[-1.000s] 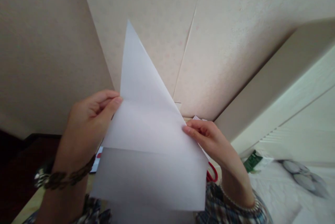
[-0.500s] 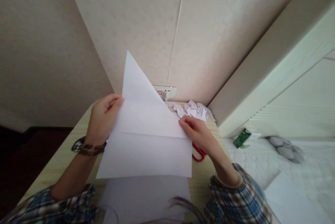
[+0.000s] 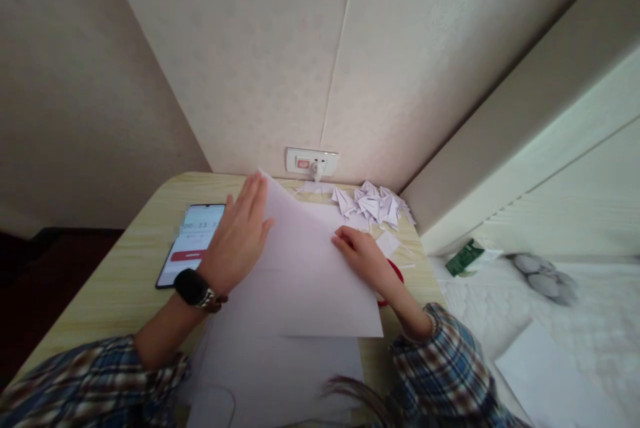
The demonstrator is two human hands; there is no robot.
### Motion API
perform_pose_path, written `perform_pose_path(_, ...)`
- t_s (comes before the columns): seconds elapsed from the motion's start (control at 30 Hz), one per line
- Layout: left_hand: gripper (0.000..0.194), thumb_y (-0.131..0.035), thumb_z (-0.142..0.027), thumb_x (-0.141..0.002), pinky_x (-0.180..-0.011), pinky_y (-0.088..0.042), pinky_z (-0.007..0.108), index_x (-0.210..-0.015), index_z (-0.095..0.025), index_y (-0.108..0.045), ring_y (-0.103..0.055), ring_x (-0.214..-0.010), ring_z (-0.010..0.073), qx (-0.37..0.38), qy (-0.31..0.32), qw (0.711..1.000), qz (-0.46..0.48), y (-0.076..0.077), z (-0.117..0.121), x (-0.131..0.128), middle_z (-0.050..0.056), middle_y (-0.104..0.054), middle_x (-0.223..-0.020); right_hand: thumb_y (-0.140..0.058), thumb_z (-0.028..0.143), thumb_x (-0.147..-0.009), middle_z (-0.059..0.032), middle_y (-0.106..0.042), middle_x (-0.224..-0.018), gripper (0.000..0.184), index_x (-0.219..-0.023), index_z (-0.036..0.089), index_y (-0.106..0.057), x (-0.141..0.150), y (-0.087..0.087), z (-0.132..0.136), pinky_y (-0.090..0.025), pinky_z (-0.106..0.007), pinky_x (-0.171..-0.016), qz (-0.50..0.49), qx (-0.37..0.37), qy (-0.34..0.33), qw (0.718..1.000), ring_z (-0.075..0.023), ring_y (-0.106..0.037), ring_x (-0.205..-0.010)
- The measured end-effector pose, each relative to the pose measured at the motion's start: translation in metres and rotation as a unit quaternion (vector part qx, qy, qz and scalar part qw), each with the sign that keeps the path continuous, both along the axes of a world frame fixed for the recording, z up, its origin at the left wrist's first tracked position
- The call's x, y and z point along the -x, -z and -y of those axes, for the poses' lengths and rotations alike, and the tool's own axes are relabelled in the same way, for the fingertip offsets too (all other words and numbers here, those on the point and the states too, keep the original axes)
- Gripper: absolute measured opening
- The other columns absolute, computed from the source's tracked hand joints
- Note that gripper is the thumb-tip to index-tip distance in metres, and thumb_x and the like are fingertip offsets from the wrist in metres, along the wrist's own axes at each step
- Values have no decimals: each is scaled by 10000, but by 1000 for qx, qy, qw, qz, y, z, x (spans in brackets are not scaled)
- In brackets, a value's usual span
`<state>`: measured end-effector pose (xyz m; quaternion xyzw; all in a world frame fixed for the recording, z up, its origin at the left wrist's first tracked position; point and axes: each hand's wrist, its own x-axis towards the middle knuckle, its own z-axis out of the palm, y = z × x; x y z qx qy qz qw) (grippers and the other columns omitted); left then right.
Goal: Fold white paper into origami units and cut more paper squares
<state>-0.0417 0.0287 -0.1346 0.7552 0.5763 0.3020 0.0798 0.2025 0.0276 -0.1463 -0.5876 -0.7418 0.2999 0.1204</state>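
Note:
A folded white sheet of paper (image 3: 305, 275) lies flat on the light wooden table (image 3: 125, 268), its folded flap ending in a point near the wall. My left hand (image 3: 240, 235) rests on the paper's left edge with its fingers stretched out flat. My right hand (image 3: 363, 258) presses down on the right side of the fold with bent fingers. More white paper (image 3: 280, 375) lies underneath, toward me.
A phone (image 3: 190, 245) with a lit screen lies left of my left hand. A pile of small folded paper pieces (image 3: 375, 205) sits by the wall under a wall socket (image 3: 311, 163). Red scissors (image 3: 393, 278) peek out beside my right wrist. A bed (image 3: 540, 335) stands to the right.
The paper was held up in the air by both hands; it now lies on the table. My left hand has opened flat onto it, and the phone has come into view.

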Motion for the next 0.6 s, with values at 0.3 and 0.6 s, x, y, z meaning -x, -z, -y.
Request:
perform_pose_path(0.3, 417, -655, -341, -937, -974, -529, 554, -1319, -195, -574, -611, -1195, 308, -30, 172, 969, -174, 40, -16, -18, 120, -579, -1395, -620, 301, -972, -110, -628, -1313, 342, -1290, 177, -596, 6, -7, 15, -556, -489, -942, 133, -72, -77, 985, -261, -649, -1128)
perform_pose_path(0.6, 386, -648, -333, -943, -921, -562, 511, -1295, -188, -584, -644, -1124, 283, -63, 160, 960, -220, 53, -19, -16, 114, -611, -1337, -390, -50, -883, -234, -481, -1527, 591, -1465, 21, -461, 31, 1, -4, -364, -509, -1199, 160, -140, -235, 948, -277, -422, -1459)
